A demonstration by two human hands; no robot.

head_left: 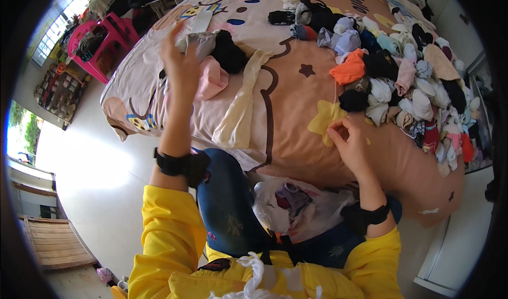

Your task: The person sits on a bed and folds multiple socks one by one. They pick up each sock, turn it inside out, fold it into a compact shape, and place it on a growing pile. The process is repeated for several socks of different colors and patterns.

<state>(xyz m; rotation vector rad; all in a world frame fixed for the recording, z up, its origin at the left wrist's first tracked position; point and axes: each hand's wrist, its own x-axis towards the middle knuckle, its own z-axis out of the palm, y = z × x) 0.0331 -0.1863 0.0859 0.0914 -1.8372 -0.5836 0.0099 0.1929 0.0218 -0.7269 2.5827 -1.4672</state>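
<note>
My left hand (181,69) is raised over the left side of the bed, fingers stretched and apart, with nothing visible in it. Right beside it lie a grey cloth (203,44), a black cloth (229,54) and a pink cloth (211,79); whether the hand touches them I cannot tell. A long cream stocking-like piece (241,108) stretches toward me. My right hand (350,144) hovers near the bed's front edge by a yellow star print, fingers loosely curled, nothing seen between them. Between my legs sits a white plastic bag (328,206) with dark and purple cloth inside.
A large heap of socks and small garments (391,82) covers the right of the patterned bed sheet (296,108). A pink plastic chair (90,47) holding clothes stands at the far left. A wooden piece of furniture (58,241) is at lower left, a white cabinet (455,251) at right.
</note>
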